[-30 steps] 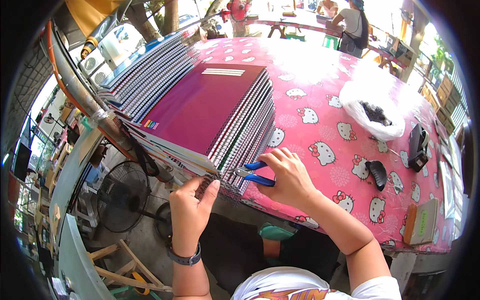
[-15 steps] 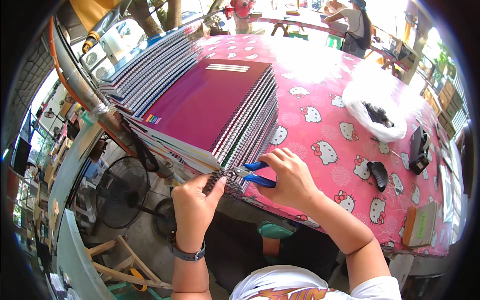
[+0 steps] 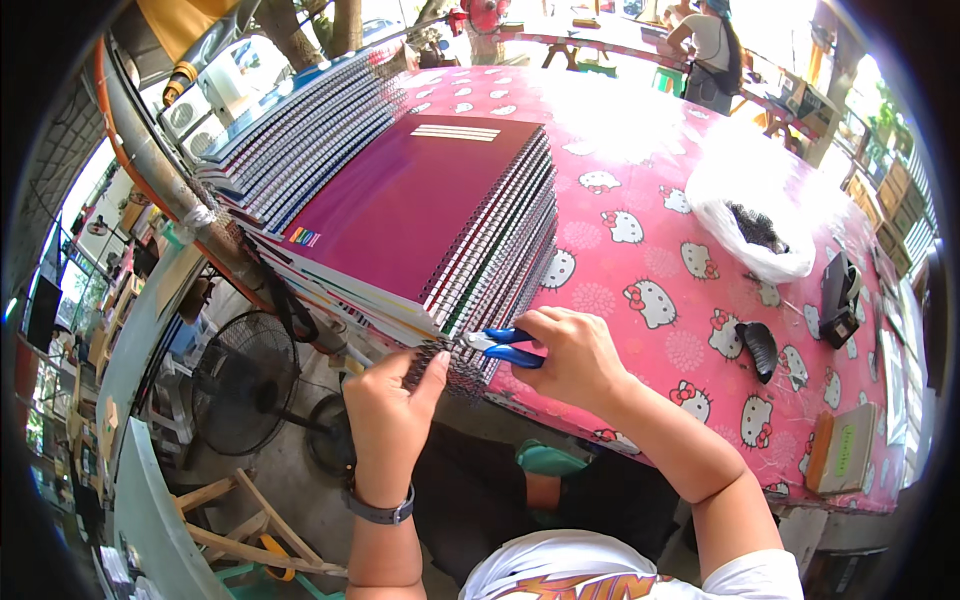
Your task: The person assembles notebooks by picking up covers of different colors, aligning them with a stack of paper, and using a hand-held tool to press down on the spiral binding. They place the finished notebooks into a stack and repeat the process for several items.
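Observation:
A stack of spiral-bound notebooks (image 3: pixel 400 205), the top one with a maroon cover, lies at the table's near left corner. My left hand (image 3: pixel 392 400) is at the stack's near corner, thumb and fingers closed on a bunch of dark coil bindings (image 3: pixel 462 378). My right hand (image 3: pixel 572 352) grips blue-handled cutting pliers (image 3: pixel 515 355) from the right. Their jaws point left and meet the coils right beside my left thumb. The exact spot between the jaws is too small to make out.
More spiral notebooks (image 3: pixel 310 130) are piled behind. On the pink patterned table (image 3: pixel 600 270) are a white plastic bag (image 3: pixel 740 240) with dark coils, a black tape dispenser (image 3: pixel 840 300), a black curved object (image 3: pixel 757 352) and a small box (image 3: pixel 842 450). A floor fan (image 3: pixel 245 380) stands left below.
The pliers' blue handles have come closer together as my right hand squeezed and shifted slightly. My left hand keeps its hold on the coils. A person in the background has moved a little.

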`<state>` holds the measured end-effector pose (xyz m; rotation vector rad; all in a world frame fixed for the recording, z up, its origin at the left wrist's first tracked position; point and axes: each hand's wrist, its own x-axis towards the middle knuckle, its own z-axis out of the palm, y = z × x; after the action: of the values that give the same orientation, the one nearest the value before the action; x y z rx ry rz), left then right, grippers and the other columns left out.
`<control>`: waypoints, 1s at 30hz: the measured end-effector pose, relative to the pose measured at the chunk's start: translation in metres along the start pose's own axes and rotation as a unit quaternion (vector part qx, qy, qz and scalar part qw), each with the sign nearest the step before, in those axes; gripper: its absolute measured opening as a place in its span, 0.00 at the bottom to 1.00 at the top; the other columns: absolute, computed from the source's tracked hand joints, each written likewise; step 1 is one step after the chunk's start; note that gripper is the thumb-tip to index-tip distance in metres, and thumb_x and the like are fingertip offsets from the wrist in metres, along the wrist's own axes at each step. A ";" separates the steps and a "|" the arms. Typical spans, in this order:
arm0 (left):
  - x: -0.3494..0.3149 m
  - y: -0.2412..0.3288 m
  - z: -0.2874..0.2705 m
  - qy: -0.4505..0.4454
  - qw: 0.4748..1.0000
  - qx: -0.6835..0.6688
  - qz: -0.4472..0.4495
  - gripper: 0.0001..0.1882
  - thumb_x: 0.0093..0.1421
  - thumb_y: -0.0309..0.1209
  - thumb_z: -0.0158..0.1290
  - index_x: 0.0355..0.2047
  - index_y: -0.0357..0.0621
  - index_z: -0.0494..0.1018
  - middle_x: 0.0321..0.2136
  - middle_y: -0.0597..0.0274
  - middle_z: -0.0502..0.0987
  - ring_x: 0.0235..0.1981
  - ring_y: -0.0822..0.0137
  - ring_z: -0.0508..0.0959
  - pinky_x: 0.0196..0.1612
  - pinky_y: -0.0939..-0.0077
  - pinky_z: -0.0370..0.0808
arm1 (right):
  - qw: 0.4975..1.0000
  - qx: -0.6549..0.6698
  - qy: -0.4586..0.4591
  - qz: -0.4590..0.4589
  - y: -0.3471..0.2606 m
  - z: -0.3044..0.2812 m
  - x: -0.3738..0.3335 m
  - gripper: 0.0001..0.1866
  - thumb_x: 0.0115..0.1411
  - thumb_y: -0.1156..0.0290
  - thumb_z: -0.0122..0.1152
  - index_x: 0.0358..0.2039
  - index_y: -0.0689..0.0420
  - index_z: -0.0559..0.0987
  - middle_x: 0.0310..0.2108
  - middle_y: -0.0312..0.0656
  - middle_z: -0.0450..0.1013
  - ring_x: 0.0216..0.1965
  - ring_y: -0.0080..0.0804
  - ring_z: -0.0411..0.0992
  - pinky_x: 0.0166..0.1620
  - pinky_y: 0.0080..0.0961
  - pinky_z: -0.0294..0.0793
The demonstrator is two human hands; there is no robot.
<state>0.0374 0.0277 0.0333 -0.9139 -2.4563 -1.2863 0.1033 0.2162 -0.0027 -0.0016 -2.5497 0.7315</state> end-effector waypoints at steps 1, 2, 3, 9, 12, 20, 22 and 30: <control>0.000 -0.002 -0.002 -0.011 0.998 -0.044 -0.045 0.10 0.54 0.30 0.58 0.27 0.33 0.76 0.15 0.60 0.73 0.17 0.77 0.68 0.23 0.78 0.65 | 1.000 -0.005 0.001 0.008 0.003 -0.002 -0.001 0.16 0.39 0.66 0.65 0.30 0.56 0.75 0.26 0.42 0.71 0.31 0.41 0.71 0.34 0.36 0.71; 0.000 -0.004 -0.002 -0.010 0.998 -0.046 -0.046 0.10 0.54 0.30 0.58 0.27 0.33 0.76 0.15 0.60 0.73 0.17 0.77 0.68 0.23 0.78 0.65 | 1.000 -0.012 0.001 0.017 0.004 -0.004 -0.003 0.17 0.40 0.64 0.66 0.31 0.56 0.75 0.28 0.41 0.71 0.34 0.40 0.71 0.37 0.36 0.71; 0.000 -0.006 -0.003 -0.023 0.998 -0.043 -0.047 0.10 0.54 0.30 0.58 0.27 0.34 0.75 0.15 0.57 0.73 0.16 0.73 0.69 0.22 0.77 0.66 | 1.000 -0.014 0.000 0.017 0.005 -0.005 -0.003 0.17 0.40 0.64 0.66 0.31 0.56 0.75 0.28 0.41 0.71 0.34 0.40 0.71 0.37 0.36 0.71; 0.001 -0.005 0.006 -0.016 0.998 -0.063 -0.019 0.09 0.53 0.29 0.58 0.27 0.34 0.75 0.18 0.52 0.74 0.17 0.67 0.72 0.23 0.74 0.67 | 0.997 -0.045 0.045 -0.045 0.002 0.003 -0.003 0.20 0.38 0.68 0.65 0.35 0.56 0.74 0.28 0.42 0.70 0.35 0.41 0.70 0.39 0.35 0.69; 0.001 -0.003 0.006 -0.017 1.000 -0.023 0.007 0.09 0.52 0.29 0.58 0.28 0.34 0.75 0.19 0.52 0.75 0.18 0.64 0.73 0.24 0.73 0.68 | 0.997 -0.071 0.019 -0.031 0.000 0.004 -0.002 0.17 0.39 0.68 0.64 0.32 0.56 0.74 0.26 0.42 0.70 0.32 0.40 0.70 0.36 0.34 0.70; -0.004 -0.027 0.003 -0.028 0.990 -0.125 -0.066 0.11 0.54 0.31 0.58 0.30 0.34 0.75 0.23 0.56 0.77 0.20 0.71 0.73 0.27 0.75 0.70 | 1.000 -0.024 0.015 -0.003 0.009 0.002 -0.008 0.15 0.40 0.69 0.64 0.31 0.57 0.75 0.25 0.42 0.71 0.29 0.40 0.71 0.32 0.34 0.71; -0.006 -0.029 0.004 -0.093 0.929 -0.269 -0.237 0.13 0.55 0.32 0.58 0.34 0.33 0.73 0.25 0.56 0.78 0.22 0.74 0.74 0.29 0.77 0.70 | 0.999 -0.028 0.026 -0.007 0.012 0.001 -0.008 0.16 0.39 0.69 0.64 0.32 0.56 0.76 0.26 0.42 0.71 0.30 0.40 0.71 0.34 0.34 0.71; -0.008 -0.027 0.023 -0.036 0.989 -0.135 -0.048 0.13 0.54 0.31 0.59 0.32 0.33 0.73 0.25 0.62 0.77 0.25 0.73 0.73 0.33 0.77 0.70 | 0.998 -0.066 -0.023 -0.011 0.004 0.007 -0.008 0.20 0.40 0.62 0.67 0.34 0.56 0.74 0.30 0.41 0.71 0.37 0.40 0.70 0.41 0.36 0.68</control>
<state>0.0289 0.0309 -0.0019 -0.9286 -2.4456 -1.6792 0.1066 0.2145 -0.0137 -0.0014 -2.6330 0.5603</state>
